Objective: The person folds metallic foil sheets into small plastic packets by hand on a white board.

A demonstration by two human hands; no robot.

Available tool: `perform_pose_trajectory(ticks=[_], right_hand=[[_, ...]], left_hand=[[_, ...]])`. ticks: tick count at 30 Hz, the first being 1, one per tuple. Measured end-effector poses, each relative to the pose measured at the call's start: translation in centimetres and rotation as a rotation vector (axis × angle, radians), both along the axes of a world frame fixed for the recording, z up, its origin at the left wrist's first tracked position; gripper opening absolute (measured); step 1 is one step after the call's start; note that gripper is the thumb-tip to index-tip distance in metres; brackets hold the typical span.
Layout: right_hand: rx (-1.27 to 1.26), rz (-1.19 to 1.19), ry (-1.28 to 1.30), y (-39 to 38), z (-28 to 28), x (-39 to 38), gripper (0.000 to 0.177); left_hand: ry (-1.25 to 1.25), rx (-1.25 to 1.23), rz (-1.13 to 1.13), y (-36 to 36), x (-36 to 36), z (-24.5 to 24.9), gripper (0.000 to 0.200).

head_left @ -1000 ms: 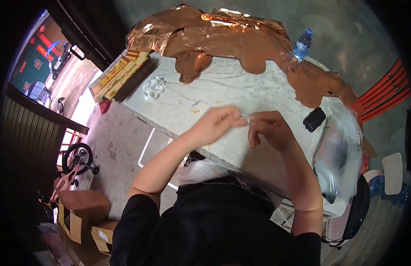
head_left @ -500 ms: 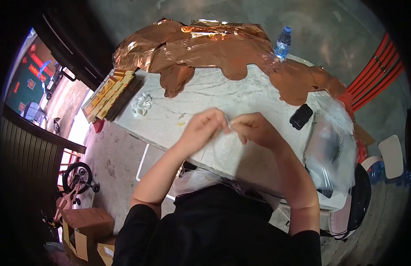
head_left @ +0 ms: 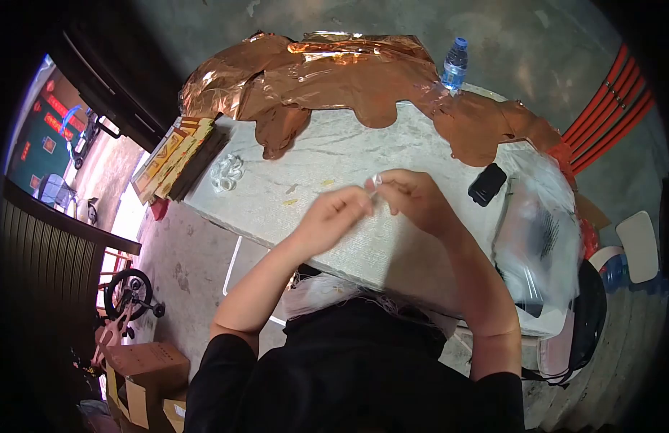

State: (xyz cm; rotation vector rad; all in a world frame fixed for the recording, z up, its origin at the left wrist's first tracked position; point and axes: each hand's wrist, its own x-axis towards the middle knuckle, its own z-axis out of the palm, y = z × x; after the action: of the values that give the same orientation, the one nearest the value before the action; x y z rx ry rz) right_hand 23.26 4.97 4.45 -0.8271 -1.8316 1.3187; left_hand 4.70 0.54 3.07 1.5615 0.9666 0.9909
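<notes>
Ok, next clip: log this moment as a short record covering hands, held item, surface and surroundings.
Left hand: fingers pinched, close to the right hand's fingertips
Right hand: fingers bent, meeting the left over the table
Held item: small white item at the fingertips; too blurred to identify
Surface: pale table
Left side: white pile, printed stack
Far edge: copper-coloured foil, upright bottle
Right side: black object, clear plastic

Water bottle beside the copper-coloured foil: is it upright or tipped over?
Upright: the bottle stands base down beside the copper-coloured foil, with its blue cap at the top.
</notes>
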Motion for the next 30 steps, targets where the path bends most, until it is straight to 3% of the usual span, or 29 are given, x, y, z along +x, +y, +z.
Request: perform_pose_trajectory(ticks=[1,3,4,6,9,10,12,13,14,15,18,22,24,28,30], right_hand=[[-0.003,-0.004,0.002,0.0,0.2,0.3,0.02],[-0.264,0.415,-0.078,0.0,1.0,1.0,0.021],[-0.262,0.416,-0.079,0.0,1.1,0.8,0.021],[-0.167,0.149,0.179,-0.3,1.1,0.3,0.021],[-0.129,0.078,-0.031,0.1,-0.2,0.0,0.021],[-0.133,0.075,-0.028,0.0,0.1,0.2,0.021],[-0.279,0.37,-0.134,-0.1,1.1,0.5,0.022],[-0.277,0.372,-0.136,-0.1,1.0,0.4,0.022],[-0.247,0.284,0.01,0.0,0.7,0.3,0.021],[-0.216,0.193,0.156,0.0,0.3,0.3,0.021],[-0.128,0.109,0.189,0.2,-1.4,-0.5,0.021],[-0.159,0.064,0.075,-0.2,-1.7,-0.5,0.019],[-0.021,0.081,-0.104,0.0,-2.1,-0.2,0.015],[-0.04,0.171,-0.068,-0.3,-1.9,-0.3,0.011],[-0.098,0.243,-0.053,-0.1,-2.1,-0.4,0.012]], left_hand=[[-0.118,0.005,0.054,0.0,0.0,0.4,0.025],[-0.157,-0.062,0.079,0.2,-0.3,0.8,0.025],[-0.057,-0.032,0.061,0.5,0.0,0.3,0.024],[0.14,0.054,-0.043,0.3,0.1,-0.3,0.022],[0.087,0.074,0.045,-0.3,0.4,0.2,0.021],[-0.033,-0.045,0.08,0.1,-0.3,0.0,0.021],[-0.096,-0.094,0.106,0.4,-0.2,-0.3,0.021],[-0.165,-0.136,0.133,0.6,-0.1,-0.5,0.021],[0.041,-0.068,0.125,0.6,0.0,-1.1,0.021],[0.04,-0.067,0.125,0.4,0.2,-1.6,0.021],[0.07,-0.004,0.088,-0.2,1.1,-2.0,0.022],[0.261,0.126,0.178,-0.7,1.2,-0.3,0.018],[0.445,0.343,0.218,-0.7,0.9,0.4,0.014],[0.462,0.372,0.211,-0.4,0.2,0.6,0.015],[0.273,0.245,0.207,0.1,-0.2,-0.1,0.015]])
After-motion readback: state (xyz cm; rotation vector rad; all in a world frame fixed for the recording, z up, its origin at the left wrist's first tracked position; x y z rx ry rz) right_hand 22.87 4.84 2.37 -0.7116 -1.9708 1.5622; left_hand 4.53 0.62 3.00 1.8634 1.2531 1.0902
